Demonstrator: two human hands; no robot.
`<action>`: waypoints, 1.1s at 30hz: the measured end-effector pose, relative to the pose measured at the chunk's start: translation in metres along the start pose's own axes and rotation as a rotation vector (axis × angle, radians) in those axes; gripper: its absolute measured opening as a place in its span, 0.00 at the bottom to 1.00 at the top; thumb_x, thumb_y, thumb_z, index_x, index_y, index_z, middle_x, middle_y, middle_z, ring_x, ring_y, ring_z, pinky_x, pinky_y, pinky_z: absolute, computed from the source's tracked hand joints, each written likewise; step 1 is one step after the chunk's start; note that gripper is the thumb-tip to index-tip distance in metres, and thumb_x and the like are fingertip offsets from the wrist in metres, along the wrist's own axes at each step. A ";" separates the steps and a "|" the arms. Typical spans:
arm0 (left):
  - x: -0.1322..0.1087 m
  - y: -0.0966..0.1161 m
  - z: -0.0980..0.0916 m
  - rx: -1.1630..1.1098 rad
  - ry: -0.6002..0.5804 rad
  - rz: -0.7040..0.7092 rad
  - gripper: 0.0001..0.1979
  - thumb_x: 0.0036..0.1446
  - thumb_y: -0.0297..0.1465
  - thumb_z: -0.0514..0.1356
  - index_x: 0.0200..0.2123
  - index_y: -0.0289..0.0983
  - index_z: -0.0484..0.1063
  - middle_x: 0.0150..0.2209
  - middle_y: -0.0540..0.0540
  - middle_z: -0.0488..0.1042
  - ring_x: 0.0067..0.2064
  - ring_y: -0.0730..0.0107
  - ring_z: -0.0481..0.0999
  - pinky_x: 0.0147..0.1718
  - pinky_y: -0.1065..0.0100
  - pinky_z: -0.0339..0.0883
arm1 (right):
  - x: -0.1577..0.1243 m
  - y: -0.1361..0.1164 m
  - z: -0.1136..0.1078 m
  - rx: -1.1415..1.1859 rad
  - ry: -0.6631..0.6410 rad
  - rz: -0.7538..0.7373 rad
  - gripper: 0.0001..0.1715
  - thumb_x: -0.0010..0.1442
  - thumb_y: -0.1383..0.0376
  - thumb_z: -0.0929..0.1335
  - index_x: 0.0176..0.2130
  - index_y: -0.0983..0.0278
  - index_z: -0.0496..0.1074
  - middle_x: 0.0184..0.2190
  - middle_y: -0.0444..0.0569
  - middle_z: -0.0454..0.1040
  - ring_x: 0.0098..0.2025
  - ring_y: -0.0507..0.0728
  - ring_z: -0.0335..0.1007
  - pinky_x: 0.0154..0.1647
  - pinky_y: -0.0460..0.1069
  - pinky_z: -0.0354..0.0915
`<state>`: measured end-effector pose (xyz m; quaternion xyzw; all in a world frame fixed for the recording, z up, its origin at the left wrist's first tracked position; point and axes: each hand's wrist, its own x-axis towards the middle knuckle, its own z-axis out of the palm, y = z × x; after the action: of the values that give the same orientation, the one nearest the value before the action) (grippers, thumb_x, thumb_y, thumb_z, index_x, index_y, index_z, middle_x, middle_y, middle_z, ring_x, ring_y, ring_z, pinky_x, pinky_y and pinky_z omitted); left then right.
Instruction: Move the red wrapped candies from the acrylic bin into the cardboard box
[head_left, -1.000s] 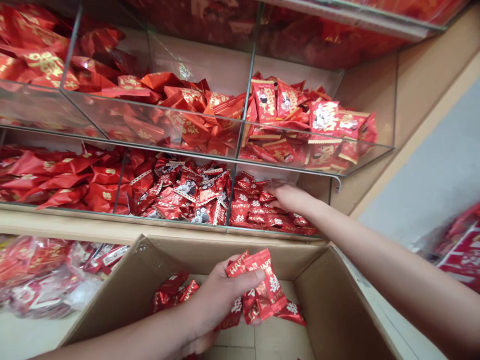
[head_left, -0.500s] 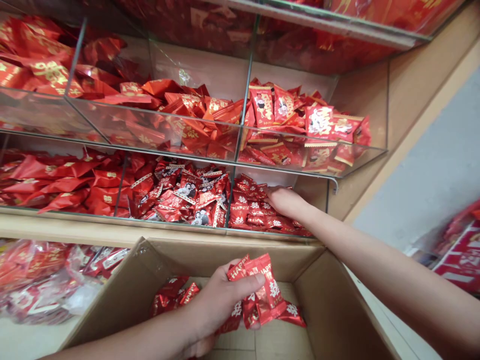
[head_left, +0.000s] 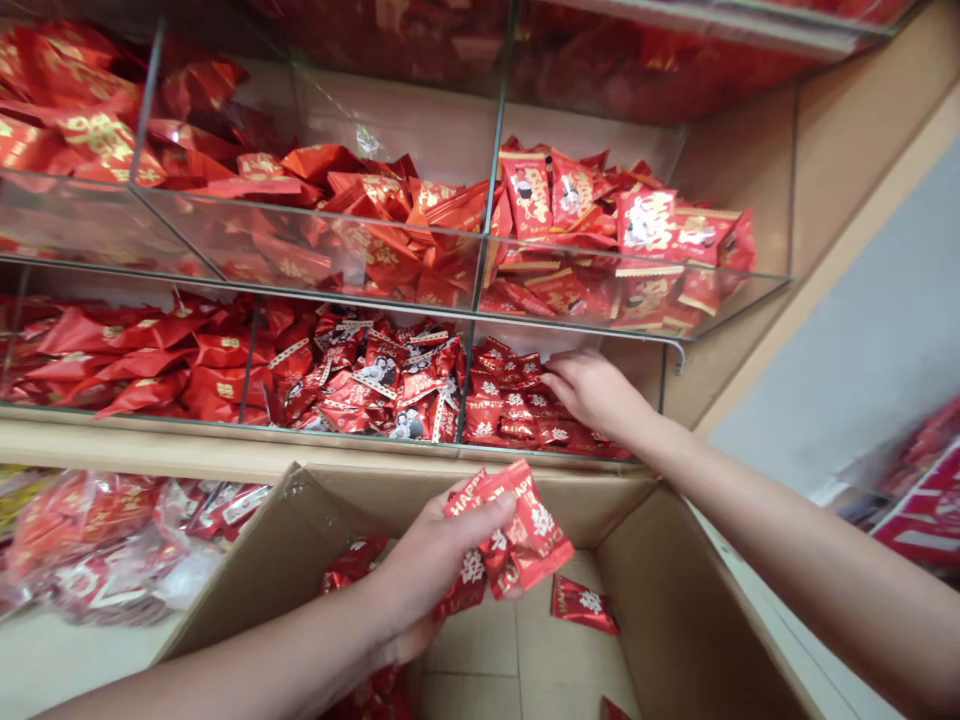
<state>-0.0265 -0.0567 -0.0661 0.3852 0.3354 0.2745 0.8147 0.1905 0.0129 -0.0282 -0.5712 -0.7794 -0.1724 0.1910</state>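
Note:
My left hand [head_left: 442,555] is closed around several small red candy packets [head_left: 531,525] with white and gold print, thumb across their front, above an open cardboard box [head_left: 679,590]. My right hand [head_left: 592,390] reaches into the lower right compartment of the shelf, over a pile of matching red packets [head_left: 506,405]. Its fingers are bent inward; what lies under the fingertips is hidden. Inside the box, a single red packet [head_left: 585,604] lies on the bottom, and more red packets [head_left: 356,562] lie at its left, partly behind my left arm.
Clear dividers split the shelf [head_left: 225,455] into compartments. Beside the right hand's compartment are red packets with black-and-white figures [head_left: 382,375]. Larger red packets [head_left: 375,215] fill the tier above. Bagged goods [head_left: 112,540] lie left of the box; a wooden side panel [head_left: 840,170] stands right.
The view has shifted slightly. My left hand has risen a little with its packets, uncovering more of the loose one in the box. My right hand stays in the compartment, its back showing more.

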 end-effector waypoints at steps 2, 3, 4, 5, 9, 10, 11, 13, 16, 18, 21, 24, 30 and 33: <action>0.000 0.004 0.000 -0.028 0.009 0.013 0.18 0.46 0.37 0.60 0.40 0.34 0.70 0.35 0.41 0.74 0.35 0.64 0.74 0.37 0.64 0.65 | -0.023 -0.022 -0.015 0.267 0.038 0.109 0.18 0.59 0.58 0.57 0.32 0.66 0.68 0.30 0.50 0.72 0.34 0.54 0.65 0.39 0.49 0.59; 0.000 0.005 0.001 -0.034 0.006 0.030 0.18 0.46 0.37 0.60 0.40 0.34 0.70 0.34 0.41 0.74 0.33 0.65 0.74 0.35 0.64 0.66 | -0.035 -0.035 -0.020 0.447 -0.036 0.172 0.19 0.58 0.56 0.57 0.31 0.65 0.68 0.27 0.48 0.71 0.30 0.52 0.65 0.33 0.47 0.60; 0.001 0.006 0.001 -0.037 -0.003 0.054 0.18 0.47 0.36 0.60 0.40 0.34 0.70 0.33 0.41 0.74 0.31 0.67 0.73 0.33 0.65 0.66 | -0.047 -0.047 -0.024 0.623 -0.123 0.215 0.20 0.58 0.54 0.57 0.29 0.65 0.67 0.25 0.46 0.70 0.27 0.51 0.64 0.29 0.46 0.60; 0.001 0.006 0.001 -0.035 -0.014 0.077 0.17 0.47 0.36 0.60 0.40 0.34 0.70 0.33 0.42 0.74 0.30 0.68 0.73 0.31 0.66 0.66 | -0.058 -0.058 -0.026 0.771 -0.200 0.259 0.20 0.57 0.53 0.58 0.28 0.65 0.67 0.23 0.45 0.70 0.25 0.50 0.64 0.26 0.45 0.59; 0.001 0.003 0.002 -0.006 -0.030 0.127 0.15 0.48 0.37 0.59 0.36 0.33 0.71 0.29 0.44 0.72 0.28 0.71 0.70 0.27 0.68 0.65 | -0.078 -0.080 -0.021 1.096 -0.366 0.315 0.17 0.51 0.53 0.64 0.28 0.66 0.66 0.25 0.44 0.69 0.26 0.49 0.63 0.25 0.44 0.60; 0.000 0.002 0.002 0.006 -0.023 0.127 0.14 0.48 0.38 0.59 0.35 0.33 0.71 0.29 0.45 0.72 0.27 0.72 0.69 0.27 0.68 0.65 | -0.078 -0.081 -0.019 1.101 -0.361 0.311 0.16 0.51 0.54 0.64 0.28 0.65 0.66 0.25 0.44 0.69 0.26 0.50 0.64 0.25 0.45 0.60; -0.001 0.002 0.003 0.017 -0.014 0.125 0.15 0.48 0.38 0.59 0.35 0.34 0.71 0.28 0.46 0.71 0.27 0.73 0.69 0.26 0.69 0.65 | -0.078 -0.080 -0.018 1.070 -0.333 0.307 0.15 0.52 0.54 0.64 0.28 0.65 0.66 0.25 0.44 0.69 0.26 0.50 0.64 0.25 0.45 0.60; -0.002 0.002 0.004 0.037 0.016 0.113 0.15 0.48 0.39 0.59 0.37 0.35 0.71 0.26 0.48 0.69 0.26 0.74 0.67 0.27 0.68 0.66 | -0.077 -0.078 -0.019 0.906 -0.211 0.290 0.13 0.53 0.56 0.63 0.29 0.64 0.66 0.25 0.44 0.69 0.26 0.50 0.64 0.24 0.45 0.60; -0.003 0.004 0.006 0.056 0.050 0.052 0.17 0.46 0.41 0.59 0.38 0.37 0.69 0.26 0.50 0.68 0.27 0.75 0.67 0.29 0.67 0.66 | -0.081 -0.078 -0.022 0.566 -0.031 0.148 0.07 0.53 0.61 0.62 0.33 0.61 0.66 0.28 0.47 0.70 0.28 0.52 0.64 0.27 0.47 0.62; -0.003 0.006 0.007 0.057 0.059 0.010 0.18 0.45 0.41 0.60 0.38 0.37 0.69 0.27 0.49 0.68 0.28 0.75 0.67 0.30 0.66 0.66 | -0.084 -0.078 -0.022 0.396 0.000 -0.010 0.06 0.54 0.64 0.61 0.34 0.60 0.65 0.29 0.48 0.69 0.29 0.53 0.64 0.28 0.48 0.62; -0.003 0.006 0.009 0.057 0.094 -0.023 0.19 0.45 0.43 0.59 0.36 0.36 0.68 0.27 0.49 0.68 0.28 0.73 0.68 0.30 0.65 0.67 | -0.071 -0.066 -0.019 0.178 0.058 -0.122 0.07 0.56 0.65 0.58 0.34 0.62 0.64 0.29 0.49 0.68 0.29 0.53 0.64 0.29 0.47 0.60; -0.004 0.005 0.010 0.065 0.082 -0.026 0.19 0.45 0.44 0.58 0.36 0.36 0.67 0.25 0.50 0.67 0.27 0.72 0.69 0.30 0.64 0.67 | -0.034 -0.042 -0.016 -0.067 0.127 -0.055 0.08 0.57 0.66 0.57 0.33 0.65 0.63 0.29 0.52 0.67 0.32 0.55 0.64 0.31 0.48 0.60; -0.006 0.000 0.010 0.132 0.107 -0.066 0.18 0.44 0.44 0.59 0.33 0.35 0.67 0.23 0.50 0.67 0.25 0.73 0.69 0.28 0.64 0.67 | 0.036 -0.015 0.007 -0.372 -0.088 0.014 0.12 0.54 0.75 0.57 0.35 0.69 0.66 0.31 0.57 0.69 0.35 0.59 0.65 0.32 0.48 0.59; -0.004 -0.001 0.009 0.142 0.131 -0.081 0.18 0.43 0.43 0.60 0.32 0.36 0.67 0.22 0.51 0.66 0.24 0.74 0.68 0.27 0.64 0.67 | 0.044 -0.013 0.020 -0.334 -0.150 -0.022 0.12 0.54 0.75 0.58 0.36 0.69 0.67 0.33 0.56 0.70 0.38 0.59 0.65 0.37 0.48 0.59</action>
<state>-0.0221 -0.0640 -0.0608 0.4091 0.4218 0.2414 0.7723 0.1642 0.0548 -0.0247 -0.5976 -0.7583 -0.2583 0.0329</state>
